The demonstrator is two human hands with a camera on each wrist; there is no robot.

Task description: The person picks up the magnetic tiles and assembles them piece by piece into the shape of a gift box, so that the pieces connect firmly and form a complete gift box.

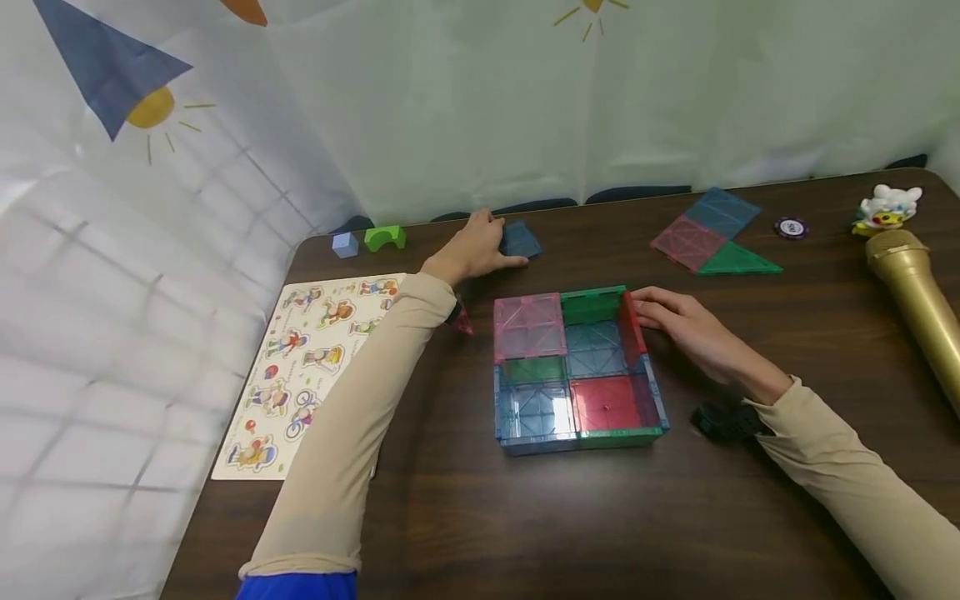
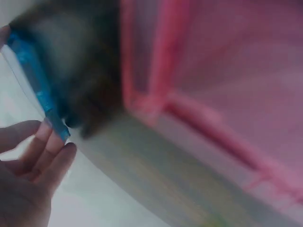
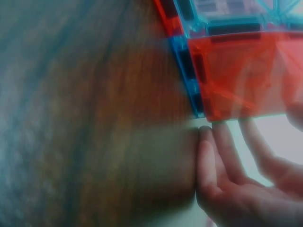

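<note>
My left hand is at the back of the table, holding a translucent blue magnetic tile by its edges between thumb and fingertips. That tile looks tilted in the left wrist view. In front stands a low, square box of magnetic tiles, with blue and red floor tiles and a pink tile lying over its back-left corner. Against the outside of the box's red wall tile rest the fingers of my right hand. Those fingers look extended at the red tile's edge in the right wrist view.
A picture puzzle board lies left, partly under my left arm. Behind it are a pale blue cube and a green arch block. Flat tiles, a poker chip, a figurine and a gold microphone are at right.
</note>
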